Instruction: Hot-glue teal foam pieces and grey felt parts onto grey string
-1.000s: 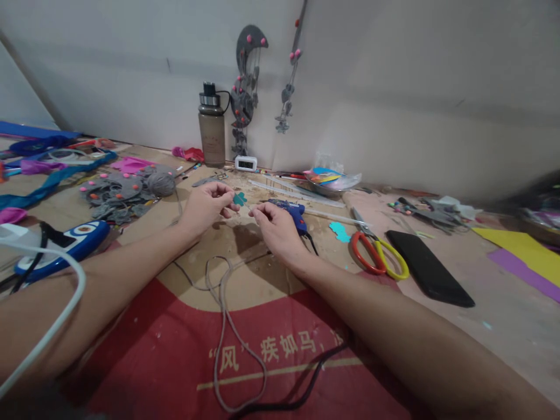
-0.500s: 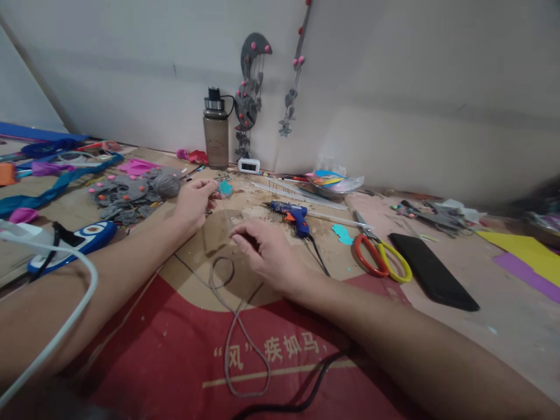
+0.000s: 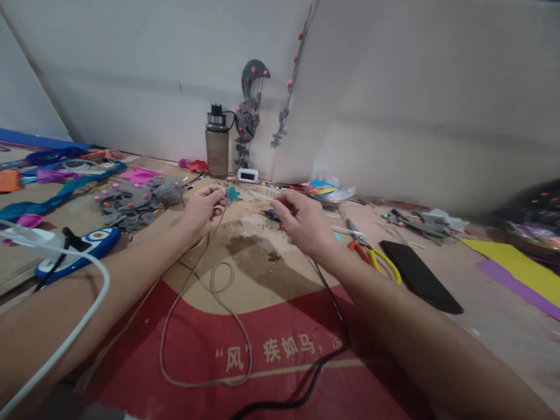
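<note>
Grey cord [image 3: 192, 385] lies in loose loops, mostly unused I'd judge, one strand rising to my left hand [image 3: 205, 208], which pinches the teal cutout [image 3: 233, 193] — fastened or not, I can't tell. My right hand [image 3: 301, 221] curls before the glue gun [image 3: 272, 215] — gripping anything, I can't tell.

The left hand [image 3: 202, 211] and right hand [image 3: 304, 220] are bare, as are both forearms [image 3: 131, 273], which taper toward the wrists [image 3: 182, 234].

The left hand [image 3: 203, 210] pinches a teal cutout [image 3: 234, 194]; the right hand [image 3: 304, 221] partly hides a glue gun [image 3: 273, 215].
</note>
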`<action>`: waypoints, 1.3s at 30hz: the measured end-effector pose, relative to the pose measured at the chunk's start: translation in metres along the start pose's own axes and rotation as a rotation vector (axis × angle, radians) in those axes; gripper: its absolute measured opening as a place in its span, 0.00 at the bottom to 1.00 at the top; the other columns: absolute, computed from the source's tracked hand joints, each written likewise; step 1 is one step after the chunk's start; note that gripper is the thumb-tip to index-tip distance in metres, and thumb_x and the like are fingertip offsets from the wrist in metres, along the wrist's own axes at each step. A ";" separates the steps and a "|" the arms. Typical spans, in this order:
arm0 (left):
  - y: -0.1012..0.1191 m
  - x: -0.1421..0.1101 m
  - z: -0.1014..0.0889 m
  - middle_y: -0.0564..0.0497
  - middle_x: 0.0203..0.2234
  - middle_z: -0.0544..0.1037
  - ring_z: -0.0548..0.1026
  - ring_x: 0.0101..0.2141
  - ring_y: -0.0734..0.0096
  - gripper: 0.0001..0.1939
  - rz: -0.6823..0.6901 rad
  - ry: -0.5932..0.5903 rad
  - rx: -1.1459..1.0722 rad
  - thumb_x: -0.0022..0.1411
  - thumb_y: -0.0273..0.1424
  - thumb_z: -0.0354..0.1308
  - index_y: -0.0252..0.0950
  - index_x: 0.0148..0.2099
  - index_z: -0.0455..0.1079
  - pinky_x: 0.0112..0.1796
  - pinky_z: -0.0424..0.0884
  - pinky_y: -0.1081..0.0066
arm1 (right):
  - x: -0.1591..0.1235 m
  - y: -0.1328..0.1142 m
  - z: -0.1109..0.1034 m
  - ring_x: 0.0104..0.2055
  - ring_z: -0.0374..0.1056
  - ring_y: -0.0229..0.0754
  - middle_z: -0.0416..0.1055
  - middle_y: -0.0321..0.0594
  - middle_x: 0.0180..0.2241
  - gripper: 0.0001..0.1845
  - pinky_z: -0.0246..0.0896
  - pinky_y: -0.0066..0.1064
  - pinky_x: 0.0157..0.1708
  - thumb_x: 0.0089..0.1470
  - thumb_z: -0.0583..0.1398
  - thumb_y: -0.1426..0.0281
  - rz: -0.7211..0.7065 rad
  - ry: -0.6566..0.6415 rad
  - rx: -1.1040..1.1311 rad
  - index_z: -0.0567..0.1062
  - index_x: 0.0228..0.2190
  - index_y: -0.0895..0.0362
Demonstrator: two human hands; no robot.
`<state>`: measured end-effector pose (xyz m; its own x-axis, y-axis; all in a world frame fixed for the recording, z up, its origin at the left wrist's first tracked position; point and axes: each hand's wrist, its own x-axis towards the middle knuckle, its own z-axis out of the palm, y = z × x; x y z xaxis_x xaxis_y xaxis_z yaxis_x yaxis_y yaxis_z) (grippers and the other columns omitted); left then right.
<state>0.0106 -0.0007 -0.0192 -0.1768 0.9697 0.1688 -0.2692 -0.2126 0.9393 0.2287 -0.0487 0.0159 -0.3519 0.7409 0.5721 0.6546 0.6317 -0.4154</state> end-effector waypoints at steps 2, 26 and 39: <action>0.001 -0.003 0.002 0.57 0.18 0.65 0.62 0.18 0.83 0.08 0.005 -0.014 -0.002 0.46 0.29 0.63 0.34 0.28 0.66 0.15 0.50 0.82 | 0.004 0.029 -0.002 0.30 0.64 0.39 0.71 0.40 0.29 0.13 0.53 0.29 0.30 0.56 0.52 0.63 0.211 -0.033 -0.172 0.71 0.30 0.58; -0.015 -0.001 -0.005 0.57 0.18 0.63 0.57 0.17 0.84 0.11 -0.047 -0.008 0.010 0.42 0.32 0.66 0.33 0.27 0.68 0.14 0.46 0.82 | -0.004 0.074 0.021 0.15 0.56 0.33 0.64 0.35 0.14 0.15 0.45 0.27 0.16 0.48 0.58 0.61 0.707 -0.335 -0.005 0.71 0.19 0.58; -0.024 -0.001 -0.005 0.58 0.17 0.65 0.57 0.16 0.84 0.11 0.002 0.053 0.071 0.44 0.34 0.65 0.34 0.28 0.68 0.15 0.48 0.80 | -0.005 0.085 0.019 0.14 0.55 0.32 0.63 0.34 0.14 0.05 0.45 0.25 0.13 0.40 0.60 0.71 0.887 -0.257 0.436 0.70 0.18 0.60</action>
<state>0.0122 0.0026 -0.0440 -0.2273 0.9612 0.1560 -0.2013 -0.2031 0.9582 0.2736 0.0056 -0.0358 -0.0251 0.9764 -0.2146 0.4668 -0.1784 -0.8662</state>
